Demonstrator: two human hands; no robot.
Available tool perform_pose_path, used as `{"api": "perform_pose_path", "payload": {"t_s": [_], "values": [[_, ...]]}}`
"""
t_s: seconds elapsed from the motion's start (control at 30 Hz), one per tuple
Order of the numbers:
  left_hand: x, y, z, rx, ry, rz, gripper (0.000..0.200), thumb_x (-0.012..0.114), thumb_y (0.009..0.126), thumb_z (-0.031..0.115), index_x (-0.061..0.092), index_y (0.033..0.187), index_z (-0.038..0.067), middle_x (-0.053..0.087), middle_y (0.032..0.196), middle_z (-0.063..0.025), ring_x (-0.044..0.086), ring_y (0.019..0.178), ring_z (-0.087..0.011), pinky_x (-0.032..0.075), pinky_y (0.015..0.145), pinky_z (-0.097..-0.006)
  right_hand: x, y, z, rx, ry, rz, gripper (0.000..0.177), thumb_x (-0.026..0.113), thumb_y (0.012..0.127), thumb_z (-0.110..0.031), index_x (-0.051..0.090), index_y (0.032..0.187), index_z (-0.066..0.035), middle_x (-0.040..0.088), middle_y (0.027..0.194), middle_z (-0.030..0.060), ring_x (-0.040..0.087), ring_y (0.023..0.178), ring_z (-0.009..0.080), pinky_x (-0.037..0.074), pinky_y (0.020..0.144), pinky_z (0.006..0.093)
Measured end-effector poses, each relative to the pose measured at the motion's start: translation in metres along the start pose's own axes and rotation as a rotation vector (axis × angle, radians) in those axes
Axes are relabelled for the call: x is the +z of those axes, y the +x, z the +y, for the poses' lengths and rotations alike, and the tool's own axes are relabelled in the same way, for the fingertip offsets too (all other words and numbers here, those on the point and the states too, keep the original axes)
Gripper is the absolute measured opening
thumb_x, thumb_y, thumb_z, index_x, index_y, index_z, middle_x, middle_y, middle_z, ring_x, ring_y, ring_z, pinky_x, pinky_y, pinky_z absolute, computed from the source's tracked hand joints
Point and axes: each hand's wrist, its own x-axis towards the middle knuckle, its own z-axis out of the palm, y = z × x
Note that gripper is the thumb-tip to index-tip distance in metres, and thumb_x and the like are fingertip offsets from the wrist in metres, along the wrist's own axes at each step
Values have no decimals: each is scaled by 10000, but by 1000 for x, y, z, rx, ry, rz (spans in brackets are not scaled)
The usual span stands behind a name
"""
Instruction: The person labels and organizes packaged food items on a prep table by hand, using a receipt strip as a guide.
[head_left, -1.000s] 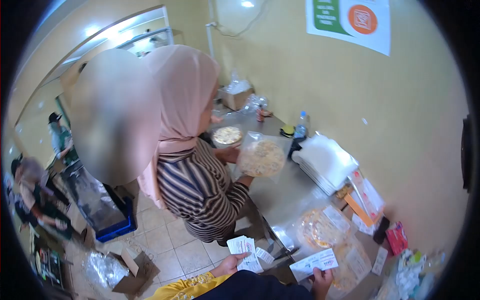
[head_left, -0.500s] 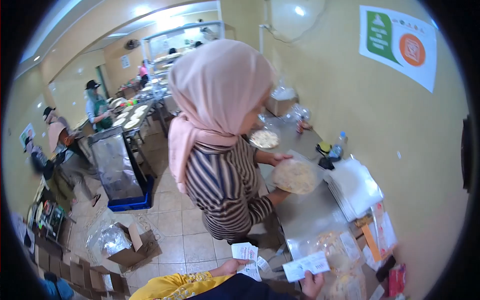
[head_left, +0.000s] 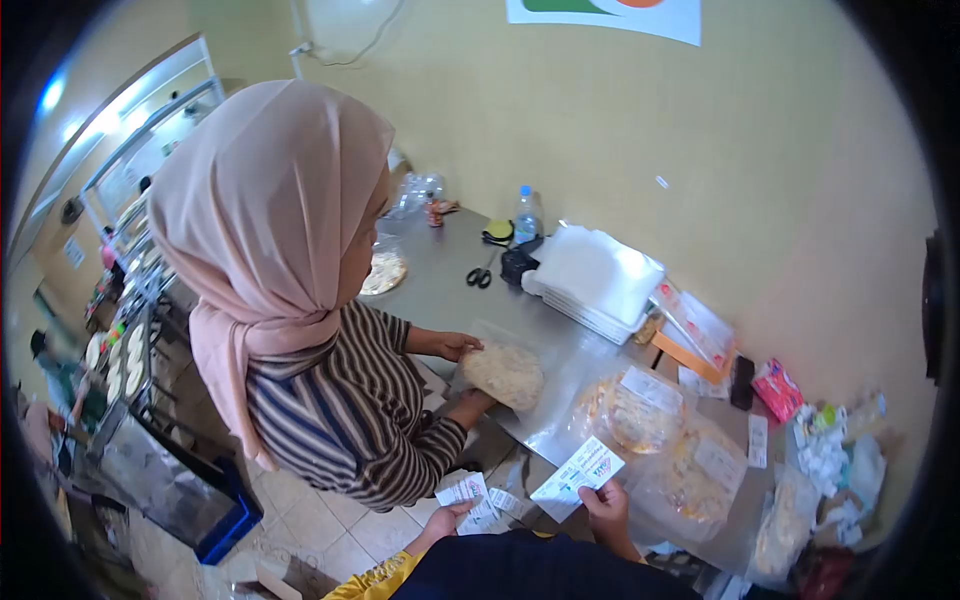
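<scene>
My right hand [head_left: 607, 500] pinches a white printed label [head_left: 577, 470] and holds it over the front edge of the steel table [head_left: 440, 290]. My left hand [head_left: 448, 519] grips a small stack of the same labels [head_left: 468, 497] lower down, beside the table. Just right of the raised label lie two bagged flatbreads, one labelled [head_left: 640, 408] and one nearer me [head_left: 700, 478]. A co-worker in a striped top [head_left: 350, 410] stands at my left with both hands on a round flatbread in a clear bag [head_left: 503, 373].
A pile of clear plastic bags [head_left: 598, 277] sits by the wall, with scissors [head_left: 480, 275], a water bottle [head_left: 526, 215] and a tape roll [head_left: 497, 232] behind it. Packets and a phone [head_left: 742, 382] crowd the right end. Another flatbread [head_left: 383, 271] lies farther back. A blue crate [head_left: 225, 520] stands on the floor.
My view has swung right and down onto the table. The co-worker has lowered the bagged flatbread flat onto the steel. My right hand has lifted its label closer to the bagged flatbreads.
</scene>
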Motion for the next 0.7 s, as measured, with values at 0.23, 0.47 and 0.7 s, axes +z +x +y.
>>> {"api": "perform_pose_path", "payload": {"t_s": [0.23,0.47,0.7], "values": [[1,2,45,-134,101,-14,293,469,871,96,524,1145,8,615,1029,-149,601,941,-313,484,827,-442,47,5,9,10,-32,195,209,571,821,-41,548,1021,13,625,921,73,600,806,132,483,686,262],[-8,9,60,-191,145,-21,298,462,871,101,522,1149,10,613,1037,-150,597,949,-316,476,840,-443,63,-1,36,231,222,215,226,582,822,-65,534,1038,-20,619,967,91,623,826,193,541,662,341],[-6,9,55,-203,191,-3,303,456,872,106,519,1153,13,611,1046,-152,594,956,-319,468,853,-444,52,-8,51,355,340,230,212,550,828,-51,523,1037,-31,614,963,96,620,829,230,541,676,380]]}}
